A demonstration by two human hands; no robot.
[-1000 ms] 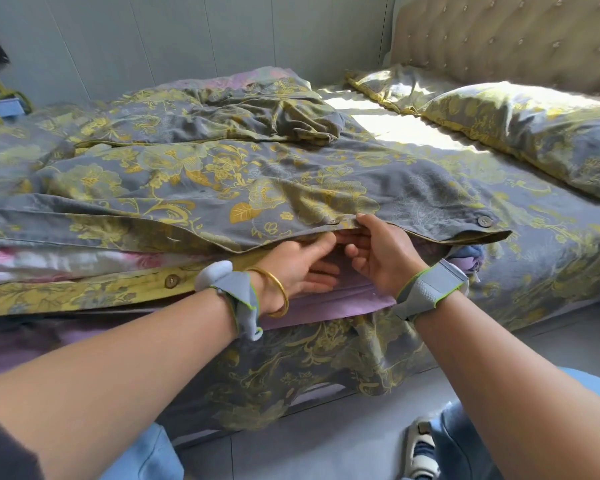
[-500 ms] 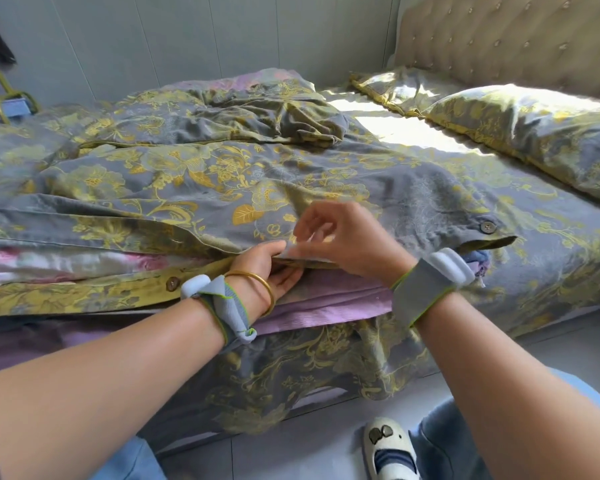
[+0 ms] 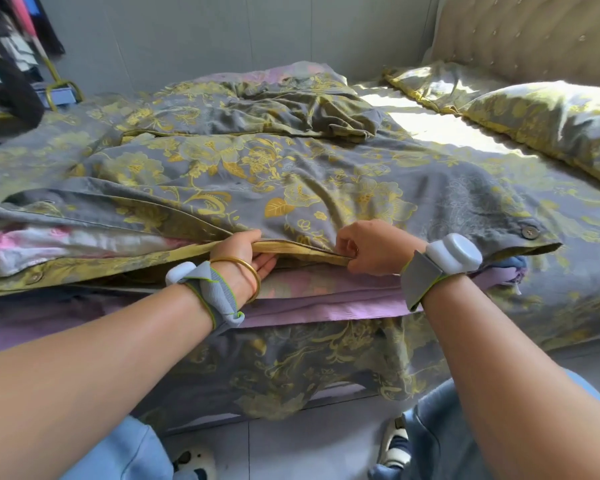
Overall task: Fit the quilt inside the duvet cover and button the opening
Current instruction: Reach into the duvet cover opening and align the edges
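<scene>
Grey-and-gold duvet cover (image 3: 291, 174) lies across the bed (image 3: 586, 233); the left hand (image 3: 245, 254) and right hand (image 3: 374, 251) each grip its open hem at 6 o'clock, pink-white quilt (image 3: 66, 244) showing inside at 9 o'clock.

The left hand (image 3: 246, 252) grips the cover (image 3: 291, 174) at its yellow hem (image 3: 302, 250), thumb on top and fingers beneath. The right hand (image 3: 374, 249) pinches the same hem just beside it. To the left, the pink-and-white quilt (image 3: 66, 244) shows in the open gap. A button (image 3: 529, 232) sits near the cover's right corner. A pillow (image 3: 551, 123) lies by the headboard (image 3: 534, 32).
</scene>
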